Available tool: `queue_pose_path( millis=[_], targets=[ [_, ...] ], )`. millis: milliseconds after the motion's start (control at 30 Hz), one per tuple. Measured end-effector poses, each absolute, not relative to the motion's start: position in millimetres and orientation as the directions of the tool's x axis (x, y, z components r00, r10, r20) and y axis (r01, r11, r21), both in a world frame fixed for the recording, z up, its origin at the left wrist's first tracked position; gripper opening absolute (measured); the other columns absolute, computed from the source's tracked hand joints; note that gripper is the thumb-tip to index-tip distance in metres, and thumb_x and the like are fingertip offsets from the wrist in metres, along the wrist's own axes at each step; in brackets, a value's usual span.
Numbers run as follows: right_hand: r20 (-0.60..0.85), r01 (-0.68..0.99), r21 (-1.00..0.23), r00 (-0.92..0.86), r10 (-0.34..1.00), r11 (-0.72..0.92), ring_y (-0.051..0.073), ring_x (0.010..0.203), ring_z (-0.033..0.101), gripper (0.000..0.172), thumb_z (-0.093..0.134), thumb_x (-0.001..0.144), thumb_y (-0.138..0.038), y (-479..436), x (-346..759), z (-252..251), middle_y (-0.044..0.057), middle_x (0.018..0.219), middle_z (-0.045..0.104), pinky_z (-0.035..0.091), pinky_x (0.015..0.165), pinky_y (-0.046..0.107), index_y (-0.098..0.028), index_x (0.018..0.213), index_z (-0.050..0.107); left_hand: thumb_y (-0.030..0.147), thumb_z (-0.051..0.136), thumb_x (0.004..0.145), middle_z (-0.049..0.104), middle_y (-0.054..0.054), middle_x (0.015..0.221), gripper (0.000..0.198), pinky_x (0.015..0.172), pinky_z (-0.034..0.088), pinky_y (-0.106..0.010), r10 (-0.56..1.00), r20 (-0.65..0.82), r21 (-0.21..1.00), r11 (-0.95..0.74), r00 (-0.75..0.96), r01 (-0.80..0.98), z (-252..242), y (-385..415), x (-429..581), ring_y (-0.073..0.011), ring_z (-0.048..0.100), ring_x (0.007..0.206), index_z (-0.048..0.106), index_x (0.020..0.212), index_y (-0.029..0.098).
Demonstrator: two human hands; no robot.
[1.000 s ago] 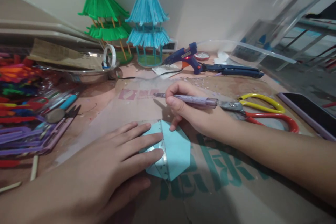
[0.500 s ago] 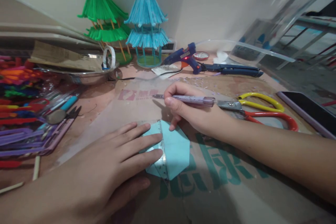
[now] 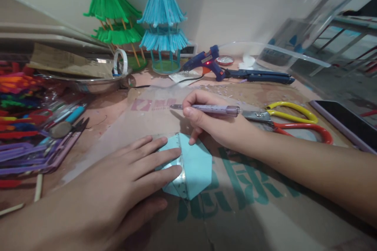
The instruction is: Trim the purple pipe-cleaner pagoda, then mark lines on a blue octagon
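Observation:
A light-blue piece of paper [image 3: 198, 168] with angled corners lies on a printed cardboard sheet [image 3: 259, 219]. Across it runs a clear ruler [image 3: 182, 182], its marked edge pointing away from me near the paper's middle. My left hand [image 3: 129, 172] lies flat with fingers stretched out, pressing the ruler and paper down. Between the thumb and fingers of my right hand [image 3: 209, 119] is a pen [image 3: 213, 110], held almost level, its tip to the left and above the paper. A fingertip of that hand rests at the paper's upper edge.
Scissors [image 3: 297, 127] and a phone [image 3: 347, 121] lie to the right. Behind stand a glue gun [image 3: 206, 62] with a red light, pliers [image 3: 262, 75], and blue [image 3: 163, 11] and green [image 3: 112, 8] pagoda models. A metal bowl [image 3: 94, 84] and purple tools [image 3: 29, 153] are on the left.
The whole view has shifted very slightly. Both hands, the pen, the ruler and the paper keep the same places relative to each other.

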State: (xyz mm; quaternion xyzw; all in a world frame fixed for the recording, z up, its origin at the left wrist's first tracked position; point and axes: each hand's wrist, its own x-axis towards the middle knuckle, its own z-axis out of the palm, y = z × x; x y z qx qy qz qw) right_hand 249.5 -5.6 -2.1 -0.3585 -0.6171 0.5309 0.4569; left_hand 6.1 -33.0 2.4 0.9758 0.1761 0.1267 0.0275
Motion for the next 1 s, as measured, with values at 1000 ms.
queue_pose_path(
  millis=[1000],
  targets=[
    [0.2, 0.001, -0.977, -0.343, 0.918, 0.213, 0.008, 0.053, 0.052, 0.03, 0.071, 0.088, -0.043, -5.5, 249.7, -0.6, -0.008, 0.067, 0.047, 0.056, 0.048, 0.021, -0.021, 0.084, 0.052, 0.028, 0.047, 0.1, 0.058, -0.002, 0.148, 0.039, 0.1, 0.057, -0.053, 0.309, 0.246, 0.016, -0.949, 0.918, 0.315, 1.4, -33.1, 5.9, -0.033, 0.059, 0.131, 0.056, 0.137, 0.025]
  ],
)
